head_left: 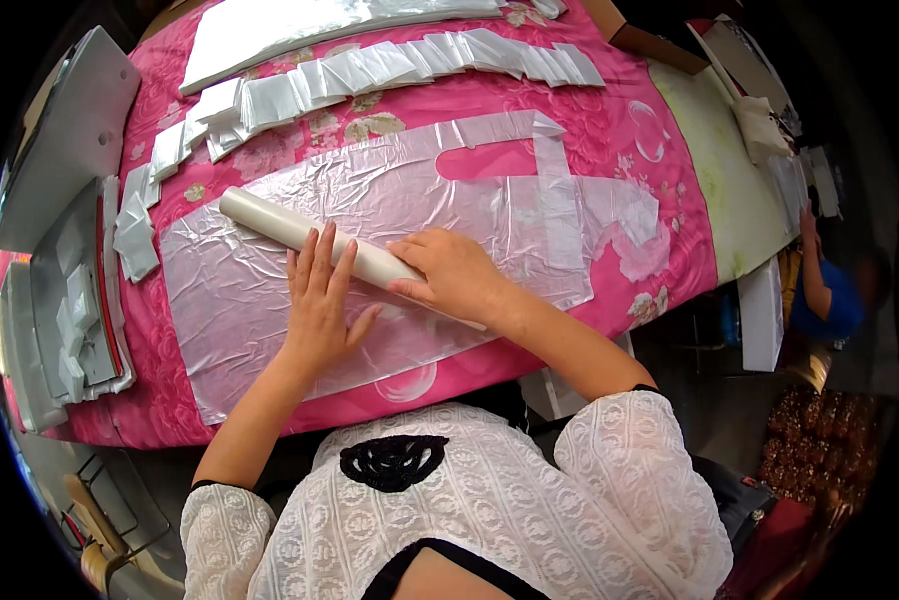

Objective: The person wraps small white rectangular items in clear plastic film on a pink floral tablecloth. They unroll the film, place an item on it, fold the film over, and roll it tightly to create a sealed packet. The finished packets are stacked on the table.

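A thin, clear plastic sheet (pixel 234 310) lies spread and wrinkled on the pink flowered cloth. At its right end are a rounded cutout and strap-like strips. A smooth cream-white tube (pixel 269 222) rests slantwise across the sheet, from upper left to lower right. My left hand (pixel 321 295) lies against the tube's near side, fingers stretched out over it and thumb apart. My right hand (pixel 454 272) is wrapped over the tube farther right, its thumb on the near side. The tube's lower right end is partly hidden by my right hand and wrist.
Folded white plastic packets (pixel 369 68) form a curved row beyond the sheet, below a flat white stack (pixel 299 35). At left stand a pale foam-like panel (pixel 79 140) and a grey tray (pixel 49 290) holding packets. A cardboard box (pixel 649 40) sits far right; another person (pixel 824 300) is beyond.
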The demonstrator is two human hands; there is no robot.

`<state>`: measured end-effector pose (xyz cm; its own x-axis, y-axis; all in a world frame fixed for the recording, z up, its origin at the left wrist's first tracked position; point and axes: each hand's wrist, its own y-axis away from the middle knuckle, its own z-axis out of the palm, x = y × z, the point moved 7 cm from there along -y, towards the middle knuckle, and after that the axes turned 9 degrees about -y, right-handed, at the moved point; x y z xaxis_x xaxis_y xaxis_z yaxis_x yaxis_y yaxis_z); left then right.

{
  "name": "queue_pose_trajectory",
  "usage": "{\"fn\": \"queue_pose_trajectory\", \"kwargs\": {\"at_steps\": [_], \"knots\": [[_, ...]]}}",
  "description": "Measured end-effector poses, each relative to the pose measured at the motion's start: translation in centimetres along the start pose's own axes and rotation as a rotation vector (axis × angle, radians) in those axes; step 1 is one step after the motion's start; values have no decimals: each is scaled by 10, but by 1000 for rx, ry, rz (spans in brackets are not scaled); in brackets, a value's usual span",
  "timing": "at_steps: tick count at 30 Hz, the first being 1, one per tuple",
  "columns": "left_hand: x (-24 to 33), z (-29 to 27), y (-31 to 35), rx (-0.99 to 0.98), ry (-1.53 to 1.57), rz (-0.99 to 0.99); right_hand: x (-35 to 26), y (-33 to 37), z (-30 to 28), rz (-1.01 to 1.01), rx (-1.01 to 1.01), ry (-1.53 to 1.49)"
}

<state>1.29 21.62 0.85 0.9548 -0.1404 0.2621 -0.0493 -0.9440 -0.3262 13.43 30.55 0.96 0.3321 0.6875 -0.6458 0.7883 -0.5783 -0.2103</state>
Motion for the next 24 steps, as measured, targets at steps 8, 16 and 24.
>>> {"fn": "queue_pose_trajectory", "kwargs": {"at_steps": [8,16,24], "knots": [[39,33,-23,-162,-7,39,137,6,-122,611,430,468],[67,44,-37,-184,14,185,201,0,-128,585,255,166],[69,43,-38,-204,22,163,258,16,-197,952,242,-949]]}}
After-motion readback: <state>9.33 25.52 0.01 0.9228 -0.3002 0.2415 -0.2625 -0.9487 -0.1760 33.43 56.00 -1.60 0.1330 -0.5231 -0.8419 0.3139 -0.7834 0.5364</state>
